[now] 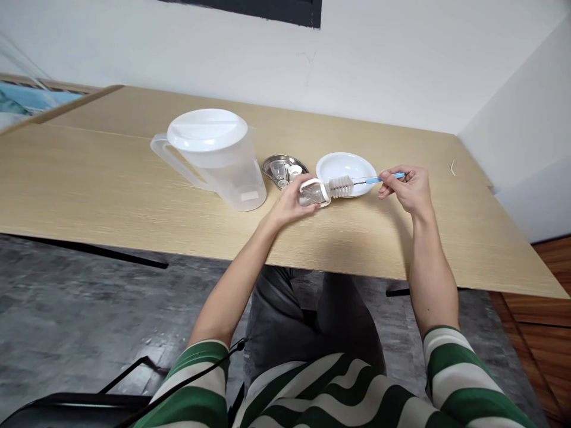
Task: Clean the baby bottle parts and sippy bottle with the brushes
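Observation:
My left hand (pixel 295 201) is closed around a clear baby bottle (pixel 312 193) with white handles, tilted sideways with its mouth to the right. In my right hand (pixel 407 185) is the blue handle of a bottle brush (pixel 342 186), pinched between the fingers. The brush's pale bristles are at the bottle's mouth; whether the tip is inside I cannot tell. Behind the brush stands a white bowl (pixel 332 161). A round metal tray (pixel 272 159) sits just beyond my left hand, holding small clear and white parts (pixel 293 171), partly hidden by the hand.
A large translucent pitcher (pixel 232 172) with a white lid stands left of the tray. A thin pale strip (pixel 453 168) lies at the right of the wooden table (pixel 111 178). The white wall (pixel 379 71) rises behind; a black chair (pixel 80 410) is at lower left.

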Demonstrator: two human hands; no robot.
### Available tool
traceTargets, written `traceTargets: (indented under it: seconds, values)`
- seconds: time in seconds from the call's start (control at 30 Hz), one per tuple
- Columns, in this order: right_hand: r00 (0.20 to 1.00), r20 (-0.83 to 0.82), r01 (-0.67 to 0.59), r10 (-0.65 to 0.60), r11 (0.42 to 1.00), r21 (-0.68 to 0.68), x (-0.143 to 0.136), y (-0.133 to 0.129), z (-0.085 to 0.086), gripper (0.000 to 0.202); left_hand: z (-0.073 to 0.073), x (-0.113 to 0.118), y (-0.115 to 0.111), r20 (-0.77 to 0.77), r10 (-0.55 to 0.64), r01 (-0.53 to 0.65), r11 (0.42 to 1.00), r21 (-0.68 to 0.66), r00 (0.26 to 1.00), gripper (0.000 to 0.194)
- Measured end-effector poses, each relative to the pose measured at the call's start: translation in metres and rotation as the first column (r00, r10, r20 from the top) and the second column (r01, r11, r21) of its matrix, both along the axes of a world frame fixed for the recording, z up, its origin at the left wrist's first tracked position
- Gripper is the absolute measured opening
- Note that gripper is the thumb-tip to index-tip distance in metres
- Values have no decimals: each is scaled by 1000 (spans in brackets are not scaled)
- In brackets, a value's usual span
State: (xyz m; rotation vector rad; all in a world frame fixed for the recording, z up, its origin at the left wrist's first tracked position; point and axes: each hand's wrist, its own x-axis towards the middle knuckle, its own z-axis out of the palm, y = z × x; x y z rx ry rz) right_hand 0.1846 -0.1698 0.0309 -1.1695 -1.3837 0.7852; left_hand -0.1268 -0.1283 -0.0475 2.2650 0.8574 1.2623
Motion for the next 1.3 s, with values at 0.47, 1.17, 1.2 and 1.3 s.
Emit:
traceTargets:
  seconds: [0.47,1.17,1.2,1.3]
  values:
    - [997,46,55,-54,998,-28,4,3,-2,55,-4,-3,4,-81,-55,60,996,67,995,68]
    - [889,454,-143,60,978,150,6,5,-11,28,3,-1,-1,-105,-35,50,989,136,994,68]
    - [845,535,-144,-3,962,233,4,5,-11,25,4,-1,-1,-113,-29,44,990,137,993,69]
    - [667,728,-193,-162,906,378,-5,4,-14,25,7,-4,-2,-158,-6,28,990,136,987,69]
